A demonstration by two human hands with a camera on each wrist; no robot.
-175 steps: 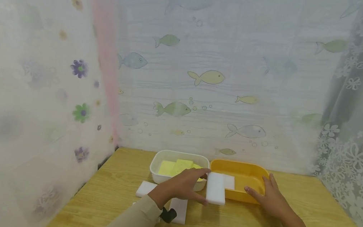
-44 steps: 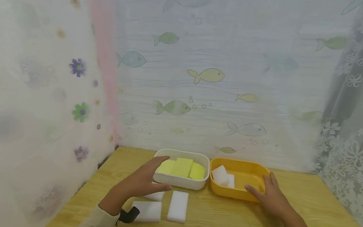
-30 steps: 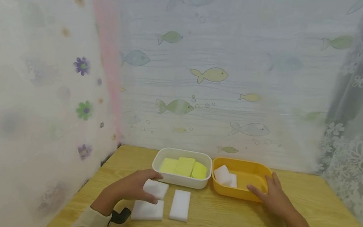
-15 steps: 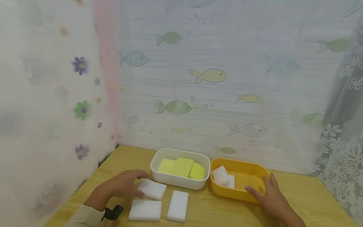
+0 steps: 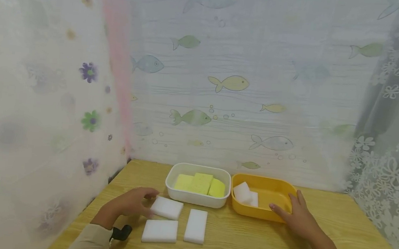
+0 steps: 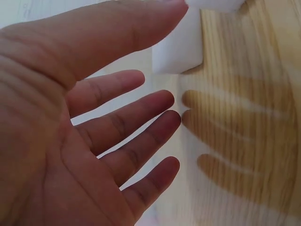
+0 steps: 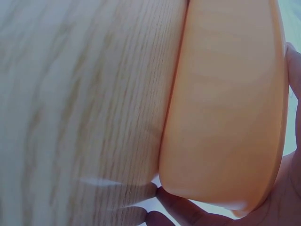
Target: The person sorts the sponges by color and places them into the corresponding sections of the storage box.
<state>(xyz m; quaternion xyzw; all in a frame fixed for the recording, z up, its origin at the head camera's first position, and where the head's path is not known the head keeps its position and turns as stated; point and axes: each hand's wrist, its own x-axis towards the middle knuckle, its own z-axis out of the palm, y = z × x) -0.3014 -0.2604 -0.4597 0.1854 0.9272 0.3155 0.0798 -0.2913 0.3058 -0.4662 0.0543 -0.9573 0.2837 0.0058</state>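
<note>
My left hand, fingers apart and thumb extended, is at the left end of a white sponge on the table. The left wrist view shows nothing held in that hand, with a white sponge just past the thumb. Two more white sponges, one lying crosswise and one lengthwise, are nearby. My right hand holds the right end of an orange tub, thumb over the front rim and fingers round the end. Inside the tub, one white sponge leans on another.
A white tub with several yellow sponges stands against the orange tub's left side. Both sit towards the back of the wood-grain table, before a fish-print curtain. A flowered curtain borders the left.
My left hand earlier held a white sponge by the orange tub; that sponge now lies inside it. The emptied hand has moved left and down to the table sponges. My right hand has stayed put.
</note>
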